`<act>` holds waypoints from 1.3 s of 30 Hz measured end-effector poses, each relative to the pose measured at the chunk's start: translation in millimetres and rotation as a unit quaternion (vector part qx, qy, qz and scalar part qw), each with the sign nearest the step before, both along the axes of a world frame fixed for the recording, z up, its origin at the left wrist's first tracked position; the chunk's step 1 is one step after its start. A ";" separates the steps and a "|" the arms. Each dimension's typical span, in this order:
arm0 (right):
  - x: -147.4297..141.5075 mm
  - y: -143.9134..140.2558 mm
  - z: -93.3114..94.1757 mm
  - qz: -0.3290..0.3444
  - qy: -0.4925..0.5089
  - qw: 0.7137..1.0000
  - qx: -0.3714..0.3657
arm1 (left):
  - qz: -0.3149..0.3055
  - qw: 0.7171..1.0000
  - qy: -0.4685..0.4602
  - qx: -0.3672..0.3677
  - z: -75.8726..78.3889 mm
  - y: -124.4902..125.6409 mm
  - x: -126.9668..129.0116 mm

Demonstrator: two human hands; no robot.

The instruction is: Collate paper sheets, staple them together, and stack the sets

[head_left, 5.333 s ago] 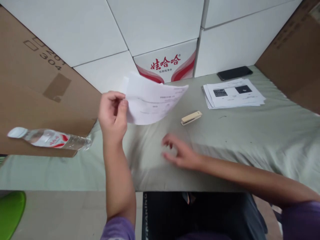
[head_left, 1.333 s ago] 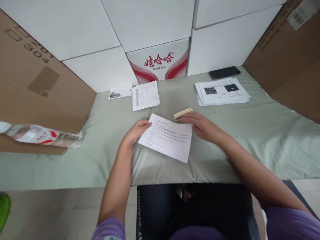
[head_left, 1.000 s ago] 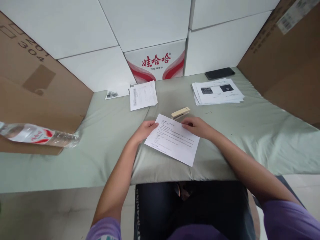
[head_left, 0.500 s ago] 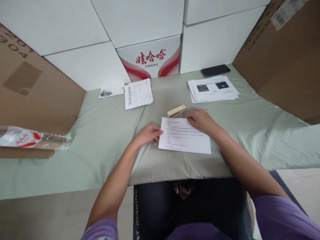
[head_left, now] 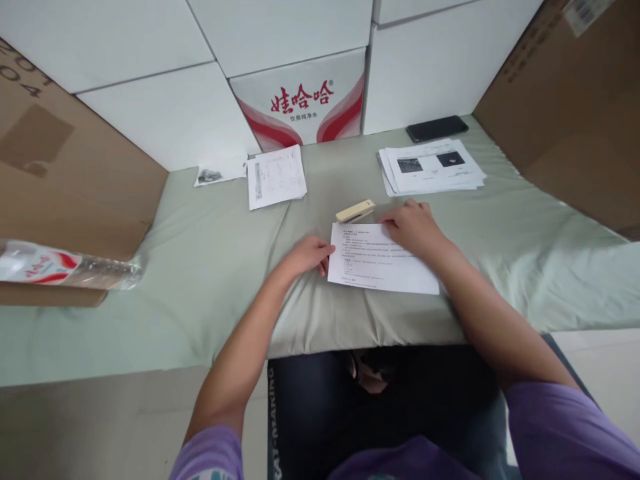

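A printed white sheet (head_left: 377, 263) lies flat on the pale green cloth (head_left: 210, 260) in front of me. My left hand (head_left: 306, 255) rests on the cloth with its fingertips at the sheet's left edge. My right hand (head_left: 416, 225) lies palm down on the sheet's upper right part, fingers spread. A small beige stapler (head_left: 355, 211) sits just beyond the sheet's top left corner, a little left of my right hand, touched by neither hand.
A stack of printed papers (head_left: 433, 167) and a black phone (head_left: 437, 128) lie at the back right. Another sheet (head_left: 276, 177) and a small paper scrap (head_left: 216, 175) lie at the back left. A plastic water bottle (head_left: 65, 265) lies far left. Cardboard and white boxes wall the surface.
Five seconds ago my left hand held a sheet in the air. Over the last second both hands turned the sheet on the cloth square to me, and my right hand came to rest flat on it.
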State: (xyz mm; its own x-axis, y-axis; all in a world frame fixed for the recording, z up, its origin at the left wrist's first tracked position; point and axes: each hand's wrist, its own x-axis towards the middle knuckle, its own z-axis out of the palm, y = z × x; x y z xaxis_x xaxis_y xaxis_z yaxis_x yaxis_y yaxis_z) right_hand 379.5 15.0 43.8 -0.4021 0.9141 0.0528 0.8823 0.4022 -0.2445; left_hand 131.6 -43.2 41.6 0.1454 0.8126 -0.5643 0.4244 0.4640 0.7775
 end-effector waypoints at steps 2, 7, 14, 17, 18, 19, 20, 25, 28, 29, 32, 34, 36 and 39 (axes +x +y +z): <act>-0.1 -0.3 0.4 -0.007 -0.002 1.000 -0.002 | -0.015 1.000 0.018 -0.009 1.3 4.2 0.0; 3.0 3.0 -0.4 -0.022 0.015 0.999 -0.026 | -0.027 0.999 0.031 -0.002 5.7 7.2 1.2; 8.0 8.3 -1.0 -0.025 0.017 0.998 -0.047 | -0.062 0.995 0.072 0.011 12.6 13.8 4.4; 10.6 8.2 -1.0 -0.025 0.014 0.998 -0.051 | -0.071 0.994 0.080 -0.001 13.2 18.5 4.6; 11.9 7.8 0.5 -0.027 0.013 0.999 -0.045 | -0.070 0.995 0.076 -0.005 12.6 19.5 4.6; 13.2 7.2 3.3 -0.029 0.013 0.999 -0.037 | -0.066 0.995 0.070 -0.008 11.6 20.1 4.5; 14.2 6.6 7.7 -0.031 0.012 0.999 -0.027 | -0.060 0.996 0.062 -0.009 10.4 20.2 4.5; 2.9 11.1 44.8 0.002 0.022 0.999 0.026 | -0.036 0.998 0.045 0.023 6.1 16.8 5.2; -25.6 29.1 57.2 0.036 0.056 0.997 0.031 | -0.040 0.998 0.039 0.035 6.5 15.3 6.3; -38.2 37.4 56.3 0.045 0.070 0.996 0.024 | -0.040 0.998 0.038 0.035 6.7 15.2 6.7; -78.7 63.0 39.9 0.048 0.093 0.994 -0.015 | -0.038 0.998 0.049 0.033 6.1 16.0 7.5; -102.1 75.4 22.8 0.032 0.084 0.996 -0.024 | -0.039 0.997 0.056 0.030 4.8 16.7 7.9; -118.8 82.0 6.8 0.020 0.072 0.997 -0.020 | -0.032 0.997 0.059 0.025 3.0 17.2 8.2; -130.2 84.4 -9.1 0.014 0.062 0.998 -0.011 | -0.024 0.998 0.058 0.023 1.6 17.3 8.3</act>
